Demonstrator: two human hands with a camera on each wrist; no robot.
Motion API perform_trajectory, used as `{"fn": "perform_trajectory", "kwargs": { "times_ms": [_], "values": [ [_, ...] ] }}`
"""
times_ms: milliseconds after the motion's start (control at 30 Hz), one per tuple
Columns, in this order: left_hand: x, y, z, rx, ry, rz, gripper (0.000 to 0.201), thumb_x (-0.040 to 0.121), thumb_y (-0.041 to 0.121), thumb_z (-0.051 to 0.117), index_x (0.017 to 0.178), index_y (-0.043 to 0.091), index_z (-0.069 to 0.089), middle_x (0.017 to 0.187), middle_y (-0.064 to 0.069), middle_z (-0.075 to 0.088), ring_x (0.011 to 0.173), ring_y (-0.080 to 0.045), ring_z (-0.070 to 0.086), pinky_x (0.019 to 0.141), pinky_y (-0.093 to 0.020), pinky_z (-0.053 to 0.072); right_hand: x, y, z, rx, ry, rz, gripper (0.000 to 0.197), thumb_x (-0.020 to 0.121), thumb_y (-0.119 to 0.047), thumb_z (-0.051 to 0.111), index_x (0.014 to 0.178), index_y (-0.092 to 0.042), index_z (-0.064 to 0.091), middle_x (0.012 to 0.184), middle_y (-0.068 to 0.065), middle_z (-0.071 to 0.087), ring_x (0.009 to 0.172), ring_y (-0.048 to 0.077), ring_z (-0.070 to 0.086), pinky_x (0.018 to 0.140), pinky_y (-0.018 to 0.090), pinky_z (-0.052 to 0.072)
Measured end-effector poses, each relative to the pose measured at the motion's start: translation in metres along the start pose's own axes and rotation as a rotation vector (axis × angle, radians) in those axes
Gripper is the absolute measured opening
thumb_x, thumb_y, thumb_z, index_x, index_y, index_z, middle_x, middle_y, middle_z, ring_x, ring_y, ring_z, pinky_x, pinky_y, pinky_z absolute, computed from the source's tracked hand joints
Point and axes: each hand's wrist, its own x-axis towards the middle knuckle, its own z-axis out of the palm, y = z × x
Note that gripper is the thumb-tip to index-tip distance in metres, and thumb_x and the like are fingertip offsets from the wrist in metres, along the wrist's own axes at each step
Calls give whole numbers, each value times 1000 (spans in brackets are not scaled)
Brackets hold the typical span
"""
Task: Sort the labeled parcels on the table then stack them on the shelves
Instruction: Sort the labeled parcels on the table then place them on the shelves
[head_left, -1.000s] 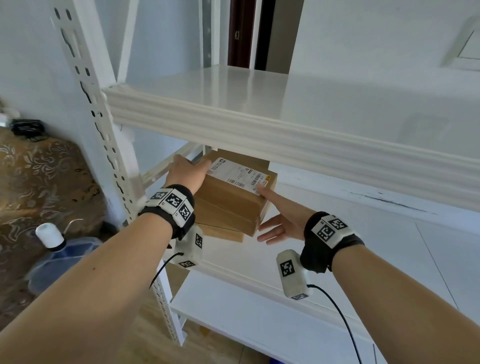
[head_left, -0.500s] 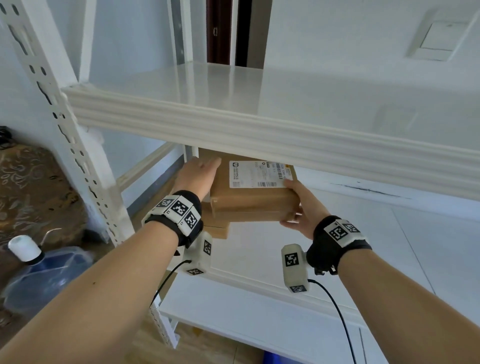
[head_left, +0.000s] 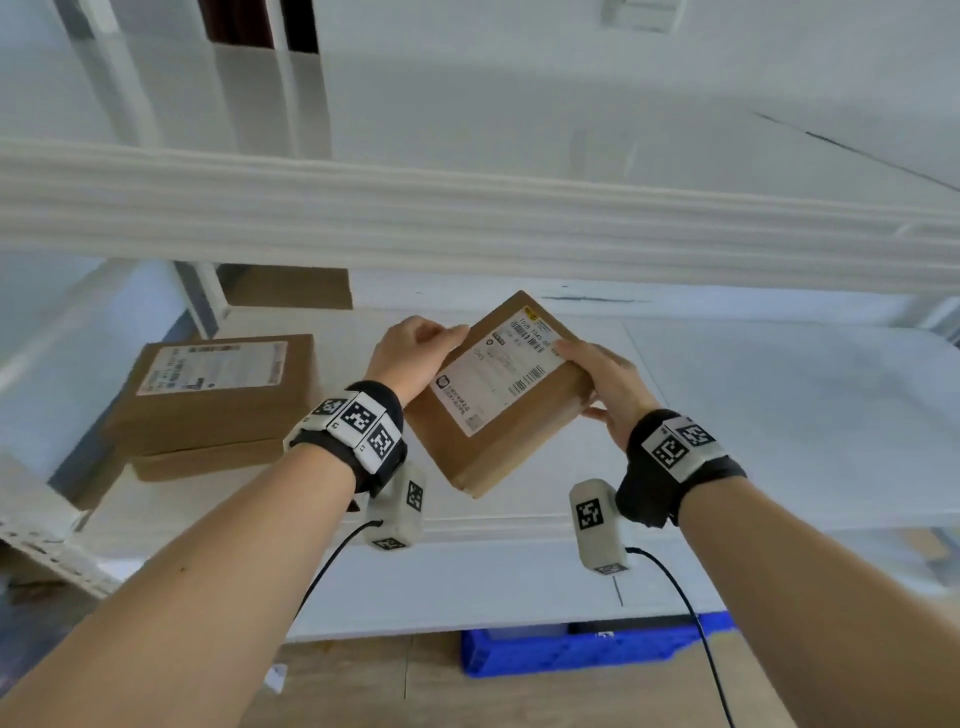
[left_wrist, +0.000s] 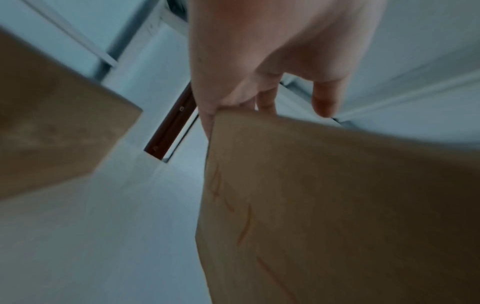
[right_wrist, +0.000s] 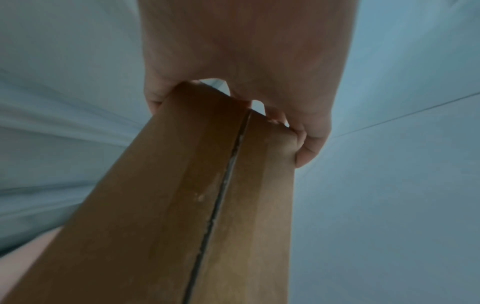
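A brown cardboard parcel (head_left: 506, 415) with a white shipping label is held tilted above the middle shelf (head_left: 779, 415). My left hand (head_left: 428, 340) grips its upper left edge, fingers curled over the rim. On its right corner sits my right hand (head_left: 589, 371), thumb on the label and fingers beneath. The left wrist view shows the left hand (left_wrist: 262, 82) at the parcel (left_wrist: 337, 205). In the right wrist view the right hand (right_wrist: 246, 61) pinches the parcel's taped seam side (right_wrist: 207, 205). A stack of two labelled parcels (head_left: 218, 395) lies on the shelf to the left.
The upper shelf's front edge (head_left: 467, 208) hangs just above the hands. Another brown box (head_left: 291, 286) stands at the back left, by a shelf post (head_left: 200, 296). A blue crate (head_left: 587, 649) sits on the floor below. The stack (left_wrist: 52, 133) looms left of the left hand.
The parcel came off the stack and moved right, turning diagonal in both hands. The view has dropped, so the stack now sits far left.
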Motion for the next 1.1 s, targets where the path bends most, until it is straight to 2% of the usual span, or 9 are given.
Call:
{"fn": "perform_trajectory", "kwargs": {
  "times_ms": [200, 367, 533, 600, 667, 800, 900, 1000, 1100],
  "values": [
    [-19, 13, 68, 34, -658, -146, 47, 88, 64, 44, 103, 25, 66, 100, -1, 73, 92, -18, 69, 90, -36, 52, -14, 24, -74, -39, 57, 27, 29, 79, -37, 69, 104, -21, 70, 100, 3, 71, 93, 20, 64, 78, 31, 52],
    [-40, 34, 125, -114, -912, -241, 36, 93, 49, 44, 95, 20, 66, 81, -1, 75, 68, -14, 71, 62, -26, 57, -35, 54, -139, 48, 49, 82, 29, 82, -35, 67, 102, -15, 69, 92, 3, 69, 88, 19, 61, 84, 32, 50],
    [-71, 66, 207, -151, -923, -137, 61, 76, 51, 68, 122, 13, 58, 106, -13, 72, 87, -28, 70, 70, -36, 59, -62, 82, -219, 237, 205, 31, 48, 82, -36, 67, 124, -13, 60, 100, 5, 66, 96, 21, 61, 76, 28, 50],
    [-88, 81, 242, -202, -912, -99, 51, 83, 46, 65, 121, 13, 59, 107, -13, 71, 86, -27, 70, 67, -34, 58, -73, 92, -252, 301, 262, 17, 55, 82, -37, 66, 130, -14, 54, 103, 5, 66, 98, 21, 61, 79, 29, 51],
    [-114, 102, 287, -234, -906, -80, 41, 87, 42, 60, 118, 15, 60, 104, -10, 72, 86, -24, 71, 67, -32, 58, -92, 104, -298, 367, 296, 7, 44, 85, -37, 64, 125, -17, 57, 100, 2, 66, 96, 20, 62, 82, 31, 51],
    [-165, 133, 378, -277, -877, -90, 57, 84, 46, 64, 129, 15, 49, 109, -9, 71, 93, -25, 71, 72, -36, 58, -133, 134, -388, 467, 300, 0, 24, 90, -39, 58, 105, -22, 63, 97, 3, 66, 86, 19, 63, 81, 30, 52],
    [-199, 154, 446, -285, -898, -87, 61, 83, 45, 64, 134, 18, 45, 111, -7, 71, 96, -25, 70, 77, -40, 58, -161, 162, -457, 478, 343, 6, 34, 87, -42, 61, 117, -26, 61, 110, 5, 66, 95, 20, 63, 90, 35, 50],
    [-228, 182, 512, -318, -909, -54, 61, 83, 44, 64, 135, 18, 45, 109, -6, 71, 95, -24, 71, 76, -39, 58, -185, 182, -524, 471, 397, 14, 63, 78, -48, 68, 135, -27, 48, 119, 4, 65, 103, 19, 65, 87, 34, 52],
    [-256, 211, 575, -366, -906, -64, 64, 83, 35, 68, 138, 18, 40, 105, -6, 72, 91, -23, 71, 78, -41, 58, -208, 198, -584, 464, 401, 27, 46, 85, -43, 63, 127, -27, 55, 113, 2, 67, 99, 17, 65, 84, 32, 50]
  ]
}}
